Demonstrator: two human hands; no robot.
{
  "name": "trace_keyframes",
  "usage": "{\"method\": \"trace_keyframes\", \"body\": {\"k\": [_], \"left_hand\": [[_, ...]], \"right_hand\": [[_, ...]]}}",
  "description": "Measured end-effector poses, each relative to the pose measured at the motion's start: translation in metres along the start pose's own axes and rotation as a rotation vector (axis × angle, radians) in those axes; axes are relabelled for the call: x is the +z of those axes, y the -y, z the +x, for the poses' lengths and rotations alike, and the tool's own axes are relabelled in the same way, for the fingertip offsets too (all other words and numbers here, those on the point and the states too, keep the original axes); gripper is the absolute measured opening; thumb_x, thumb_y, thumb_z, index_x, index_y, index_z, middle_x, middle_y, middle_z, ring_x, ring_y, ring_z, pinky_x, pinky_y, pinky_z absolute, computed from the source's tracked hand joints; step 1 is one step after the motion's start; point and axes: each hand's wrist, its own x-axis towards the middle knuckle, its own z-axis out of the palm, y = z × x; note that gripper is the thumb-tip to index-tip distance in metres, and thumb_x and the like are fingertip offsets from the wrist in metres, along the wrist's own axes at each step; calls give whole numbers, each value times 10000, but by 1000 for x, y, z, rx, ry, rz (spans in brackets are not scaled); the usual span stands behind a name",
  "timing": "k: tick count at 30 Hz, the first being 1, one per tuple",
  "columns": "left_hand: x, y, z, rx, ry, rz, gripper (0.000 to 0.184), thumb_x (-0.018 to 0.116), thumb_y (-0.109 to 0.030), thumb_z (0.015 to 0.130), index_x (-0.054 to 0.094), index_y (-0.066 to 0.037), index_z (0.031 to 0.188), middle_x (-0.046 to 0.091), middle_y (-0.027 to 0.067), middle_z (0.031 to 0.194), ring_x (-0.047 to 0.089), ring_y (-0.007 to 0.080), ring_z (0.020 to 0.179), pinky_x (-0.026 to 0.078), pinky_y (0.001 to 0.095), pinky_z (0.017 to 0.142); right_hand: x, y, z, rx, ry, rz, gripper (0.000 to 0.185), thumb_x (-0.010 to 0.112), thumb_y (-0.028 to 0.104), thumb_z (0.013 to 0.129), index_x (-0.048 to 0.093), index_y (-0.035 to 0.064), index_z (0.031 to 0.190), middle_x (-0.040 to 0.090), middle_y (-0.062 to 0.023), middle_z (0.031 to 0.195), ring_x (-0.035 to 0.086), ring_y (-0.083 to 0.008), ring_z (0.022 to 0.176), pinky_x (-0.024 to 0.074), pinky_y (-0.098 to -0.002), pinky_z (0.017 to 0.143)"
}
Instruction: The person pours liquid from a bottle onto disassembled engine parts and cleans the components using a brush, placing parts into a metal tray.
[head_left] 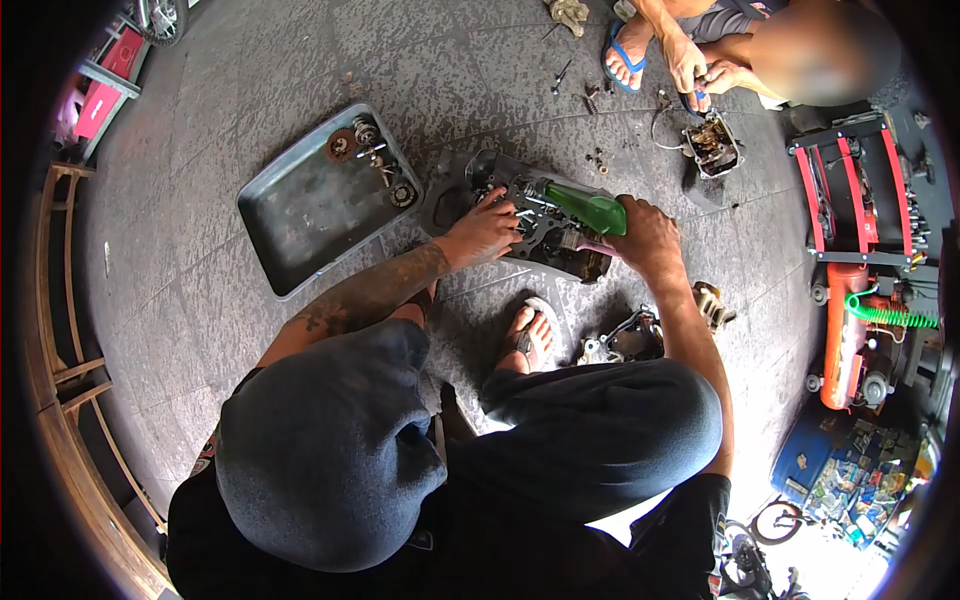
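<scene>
Over the grey metal engine casing on the floor, in the head view, the right hand has its fingers wrapped around the wide end of a translucent green bottle-shaped object, whose long axis slants along the casing, narrow end toward the upper left. The left hand, fingers spread, touches the casing's top. The right hand hides the green object's near end; a pink piece below is hard to make out. Left of the casing, a dark rectangular tray holds a rust-brown disc and metal parts.
</scene>
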Motion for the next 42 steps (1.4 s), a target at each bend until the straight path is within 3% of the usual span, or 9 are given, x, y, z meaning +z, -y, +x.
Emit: {"method": "trace_keyframes", "body": {"k": [11, 17, 20, 26, 31, 42], "left_hand": [[7, 5, -4, -63, -66, -14, 210, 728, -236, 740, 713, -156, 934, 575, -16, 879, 499, 169, 1041, 166, 466, 1167], [4, 5, -1, -95, -77, -50, 215, 722, -272, 772, 715, -136, 939, 594, -15, 901, 505, 174, 1034, 166, 471, 1154], [4, 5, 0, -112, -84, -74, 233, 717, -289, 777, 717, -129, 947, 605, -7, 909, 508, 175, 1040, 173, 469, 1144], [10, 4, 5, -152, -98, -73, 295, 681, -357, 810, 715, -112, 970, 648, 12, 967, 518, 176, 1052, 194, 461, 1124], [2, -7, 14, -222, -117, -121, 325, 682, -399, 805, 721, -111, 950, 660, 19, 943, 542, 190, 1027, 275, 425, 1046], [-5, -22, 25, -308, -192, -268, 311, 686, -377, 817, 718, -96, 943, 665, 39, 903, 589, 232, 911, 357, 387, 945]], "right_hand": [[-7, 3, -16, -54, 19, -76, 560, 761, 441, 738, 569, 134, 1165, 643, -110, 1043, 622, -291, 1025, 461, -498, 895], [-13, -14, -28, -30, 40, -98, 436, 733, 315, 759, 571, 128, 1119, 638, -99, 1035, 616, -291, 1030, 454, -501, 912], [-13, -18, -40, -50, -20, -84, 462, 789, 244, 689, 578, 125, 1082, 645, -102, 1007, 615, -314, 990, 473, -479, 846], [-22, -14, -59, -88, 17, -63, 503, 789, 227, 684, 577, 134, 1130, 633, -93, 1030, 600, -301, 1006, 462, -461, 873], [-26, -10, -66, -143, -37, -58, 462, 771, 224, 698, 574, 134, 1105, 633, -75, 1009, 605, -267, 1012, 463, -472, 869], [-45, -14, -76, -139, -54, -69, 507, 782, 232, 695, 575, 142, 1148, 633, -60, 1019, 600, -251, 1022, 453, -446, 897]]}}
